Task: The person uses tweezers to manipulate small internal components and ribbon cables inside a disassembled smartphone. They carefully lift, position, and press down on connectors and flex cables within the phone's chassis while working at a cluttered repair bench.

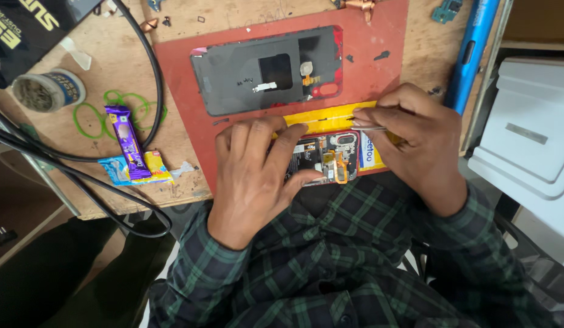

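The opened phone (327,157) lies at the near edge of the red work mat (379,79), directly between the two hands. The left hand (254,176) lies over its left part, fingers curled down on the upper edge and thumb pressed along the lower edge, gripping the body. The right hand (415,136) sits just beside the phone's right end, fingers pinched on thin metal tweezers (370,127) whose tips point left over the phone's upper edge.

The phone has its back off: dark circuit board, a camera module near the top right, an orange flex strip looping near the lower middle. A yellow strip (330,116) runs along its upper side. The removed back cover (267,70), dark grey inside with a red rim, lies apart on the mat, further from the person.

A small round tin (48,90) stands at the bench's left; its contents look grey and granular, not identifiable.
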